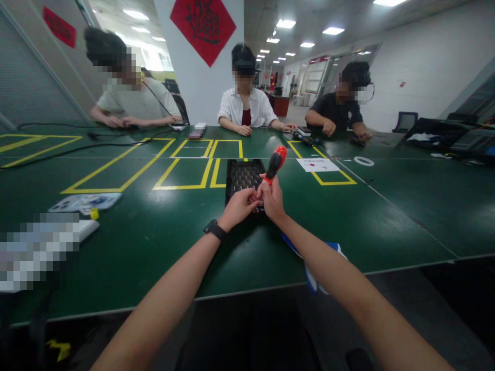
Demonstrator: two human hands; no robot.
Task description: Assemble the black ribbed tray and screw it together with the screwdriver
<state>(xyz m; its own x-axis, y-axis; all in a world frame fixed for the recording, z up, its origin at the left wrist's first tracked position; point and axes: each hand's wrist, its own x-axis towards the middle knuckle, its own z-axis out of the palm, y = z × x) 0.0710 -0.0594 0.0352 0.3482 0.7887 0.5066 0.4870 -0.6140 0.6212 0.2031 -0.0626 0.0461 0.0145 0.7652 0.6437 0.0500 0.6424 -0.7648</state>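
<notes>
A black tray-like case (247, 175) with a patterned, pocketed inside lies on the green table in front of me. My right hand (273, 200) is wrapped round a screwdriver (276, 164) whose red and black handle points up and away from me. Its shaft and tip are hidden by my fingers. At the near end of the case, my left hand (240, 207) has its fingers pinched close against the right hand. Whatever those fingers hold, if anything, does not show. A black watch band (216, 230) is on my left wrist.
Blue and white cloth-like material (315, 275) hangs over the table's front edge under my right forearm. A white sheet (317, 165) and a roll of white tape (364, 161) lie to the right. Yellow tape outlines (181, 188) mark the green table (162, 263). Three people sit opposite.
</notes>
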